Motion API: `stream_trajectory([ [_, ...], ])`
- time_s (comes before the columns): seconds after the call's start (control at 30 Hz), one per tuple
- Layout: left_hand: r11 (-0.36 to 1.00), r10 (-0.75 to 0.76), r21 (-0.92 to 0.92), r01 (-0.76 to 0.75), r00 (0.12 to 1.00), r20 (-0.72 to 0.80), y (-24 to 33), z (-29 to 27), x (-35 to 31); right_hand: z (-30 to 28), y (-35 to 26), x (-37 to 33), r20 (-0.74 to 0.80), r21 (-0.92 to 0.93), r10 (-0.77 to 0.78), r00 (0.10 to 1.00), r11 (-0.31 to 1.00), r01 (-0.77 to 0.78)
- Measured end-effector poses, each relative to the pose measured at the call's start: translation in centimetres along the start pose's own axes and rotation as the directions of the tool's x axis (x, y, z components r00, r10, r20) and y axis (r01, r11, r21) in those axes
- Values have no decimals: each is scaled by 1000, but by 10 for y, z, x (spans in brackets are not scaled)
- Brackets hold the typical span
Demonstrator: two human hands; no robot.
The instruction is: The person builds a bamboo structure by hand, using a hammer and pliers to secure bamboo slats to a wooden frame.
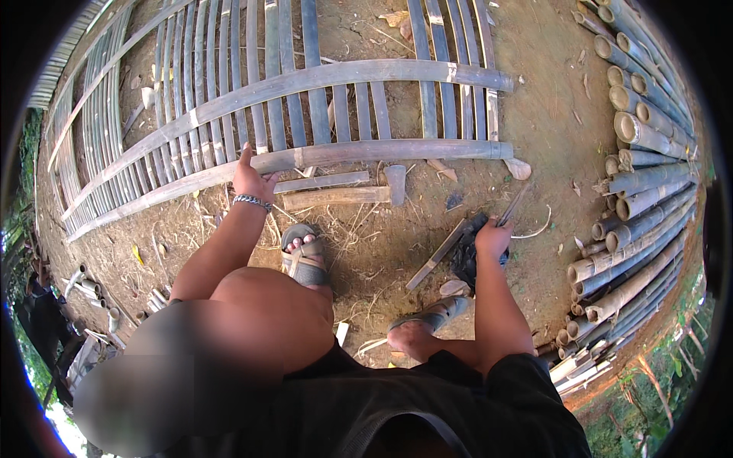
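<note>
A bamboo lattice (366,149) of long rails and many cross slats lies in front of me. My left hand (253,183), with a chain bracelet at its wrist, grips the near rail; the index finger lies over it and the thumb stands apart. My right hand (492,238) is closed around a narrow dark strip (515,201) that points up and away; whether it is a blade or bamboo I cannot tell. A crumpled black thing (464,256), perhaps a bag, lies beside that hand. Between my hands, a hatchet (340,197) with a wooden handle rests on the soil near the rail.
Bamboo poles (641,198) are stacked along the right side. A flat bamboo piece (437,253) lies left of the black thing, and a loose slat (322,182) lies beside the hatchet. My sandalled feet (305,252) are on the dirt ground. Short bamboo offcuts (90,286) lie at left.
</note>
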State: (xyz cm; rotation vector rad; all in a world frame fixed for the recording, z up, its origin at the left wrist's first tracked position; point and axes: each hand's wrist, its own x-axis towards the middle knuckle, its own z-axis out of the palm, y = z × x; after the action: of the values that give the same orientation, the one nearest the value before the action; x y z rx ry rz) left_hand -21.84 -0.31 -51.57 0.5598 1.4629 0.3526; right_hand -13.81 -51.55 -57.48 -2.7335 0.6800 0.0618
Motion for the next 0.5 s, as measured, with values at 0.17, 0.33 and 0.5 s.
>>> stream_trajectory([
  [0.17, 1000, -25, 20, 23, 995, 101, 5, -4, 15, 9, -2, -6, 48, -38, -21, 999, 999, 23],
  [0.33, 999, 30, 25, -32, 997, 68, 13, -12, 19, -28, -93, -66, 137, -159, -607, 783, 766, 622],
  [0.5, 999, 13, 48, -16, 998, 62, 11, -10, 31, 0, -158, -128, 453, 128, -873, 180, 263, 956],
])
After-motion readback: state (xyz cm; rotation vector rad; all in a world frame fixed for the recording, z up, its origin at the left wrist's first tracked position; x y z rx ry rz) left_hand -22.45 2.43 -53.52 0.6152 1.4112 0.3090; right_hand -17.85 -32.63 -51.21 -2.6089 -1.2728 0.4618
